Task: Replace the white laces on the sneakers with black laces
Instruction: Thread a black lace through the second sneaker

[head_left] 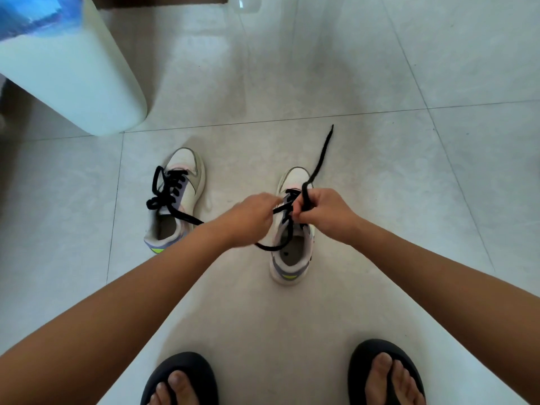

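Sneakers sit side by side on pale floor tiles mid-frame, both toes toward the top of the frame, heels toward the person, long axes near vertical. Left sneaker is left of centre, black lace already through its eyelets, loose ends spilling over its left side and one end trailing right toward the forearm. Right sneaker is just right of centre, well apart from the other, bare tile between them.

Left hand is blurred, fingers curled, pinching a strand of the second lace over the right sneaker's tongue. Right hand clenches around the same lace; the free end runs up and right across the tile. A loop of it hangs off the sneaker's left edge.

White bin with blue liner fills the upper left, near the left sneaker's toe. Open tile right and above. Feet in dark sandals at the bottom edge.
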